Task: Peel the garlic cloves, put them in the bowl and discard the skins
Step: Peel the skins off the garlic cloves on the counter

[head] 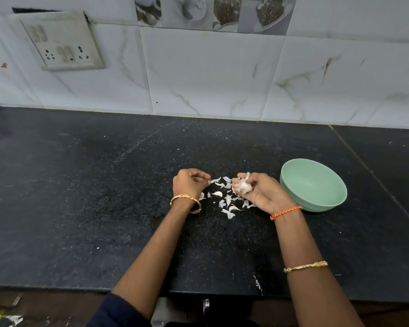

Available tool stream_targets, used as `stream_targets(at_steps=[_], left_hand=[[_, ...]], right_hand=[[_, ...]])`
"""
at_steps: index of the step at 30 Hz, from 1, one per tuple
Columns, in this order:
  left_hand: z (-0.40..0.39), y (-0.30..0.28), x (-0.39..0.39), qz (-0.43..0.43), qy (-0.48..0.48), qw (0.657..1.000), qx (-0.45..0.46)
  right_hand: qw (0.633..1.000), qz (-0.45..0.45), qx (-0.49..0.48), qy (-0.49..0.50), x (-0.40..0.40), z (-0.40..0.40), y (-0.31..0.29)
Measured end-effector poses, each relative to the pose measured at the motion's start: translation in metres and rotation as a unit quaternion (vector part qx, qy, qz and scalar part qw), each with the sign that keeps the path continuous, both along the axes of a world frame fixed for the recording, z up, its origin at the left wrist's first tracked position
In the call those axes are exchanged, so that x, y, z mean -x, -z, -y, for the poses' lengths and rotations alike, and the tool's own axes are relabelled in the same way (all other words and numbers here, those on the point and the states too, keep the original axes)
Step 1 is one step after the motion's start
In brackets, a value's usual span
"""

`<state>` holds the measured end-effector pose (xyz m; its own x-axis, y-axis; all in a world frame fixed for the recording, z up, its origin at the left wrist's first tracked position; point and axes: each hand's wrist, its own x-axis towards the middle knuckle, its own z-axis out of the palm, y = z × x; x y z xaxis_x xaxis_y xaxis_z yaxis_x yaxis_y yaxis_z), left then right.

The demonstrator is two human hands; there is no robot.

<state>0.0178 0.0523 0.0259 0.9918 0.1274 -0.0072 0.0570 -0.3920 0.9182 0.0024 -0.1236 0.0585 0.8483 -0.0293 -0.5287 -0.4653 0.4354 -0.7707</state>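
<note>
My right hand lies palm up and holds a white garlic bulb in its curled fingers, with loose skin sticking up from it. My left hand hovers just left of it, fingers curled with the tips pinched together; I cannot tell if a scrap of skin is between them. A scatter of white garlic skins lies on the black counter between and below both hands. The pale green bowl stands right of my right hand, and its inside looks bare.
The black stone counter runs to a tiled wall at the back. A switch and socket plate hangs on the wall at the upper left. The counter's front edge is close to me.
</note>
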Motion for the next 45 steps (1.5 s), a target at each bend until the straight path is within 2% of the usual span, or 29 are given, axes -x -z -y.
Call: stream_targets(at_steps=[4, 8, 12, 15, 18, 25, 27, 31, 33, 37, 39, 45], left_hand=[[0.013, -0.003, 0.008, 0.002, 0.059, 0.998, 0.037], [0.029, -0.003, 0.015, -0.028, 0.118, 0.986, 0.110], [0.035, 0.002, 0.019, -0.034, 0.145, 0.978, 0.147], [0.035, 0.004, 0.022, -0.056, 0.147, 0.970, 0.187], [0.037, 0.000, 0.025, -0.098, 0.138, 0.950, 0.262], [0.035, 0.001, 0.019, -0.201, 0.062, 0.912, 0.352], [0.032, 0.000, 0.018, -0.217, 0.069, 0.901, 0.369], [0.026, 0.000, 0.018, -0.248, 0.117, 0.878, 0.392], [0.026, 0.002, 0.019, -0.242, 0.105, 0.883, 0.389], [0.029, 0.004, 0.019, -0.201, 0.073, 0.925, 0.315], [0.029, 0.004, 0.019, -0.187, 0.072, 0.934, 0.297], [0.025, 0.003, 0.015, -0.186, 0.076, 0.932, 0.302]], right_hand=[[0.997, 0.041, -0.042, -0.049, 0.009, 0.004, 0.001], [0.994, 0.072, 0.009, -0.086, 0.017, 0.008, 0.010], [0.989, 0.105, 0.026, -0.096, 0.025, 0.015, 0.015], [0.978, 0.140, 0.116, -0.098, 0.029, 0.014, 0.015], [0.952, 0.188, 0.223, -0.096, 0.031, 0.008, 0.013], [0.908, 0.204, 0.362, -0.054, 0.028, 0.000, 0.017], [0.907, 0.194, 0.370, -0.054, 0.027, -0.001, 0.018], [0.928, 0.177, 0.324, -0.048, 0.023, -0.002, 0.017], [0.937, 0.168, 0.298, -0.069, 0.020, -0.002, 0.017], [0.937, 0.162, 0.279, -0.133, 0.013, -0.006, 0.016], [0.932, 0.165, 0.283, -0.154, 0.010, -0.008, 0.016], [0.922, 0.180, 0.330, -0.090, -0.001, -0.008, 0.022]])
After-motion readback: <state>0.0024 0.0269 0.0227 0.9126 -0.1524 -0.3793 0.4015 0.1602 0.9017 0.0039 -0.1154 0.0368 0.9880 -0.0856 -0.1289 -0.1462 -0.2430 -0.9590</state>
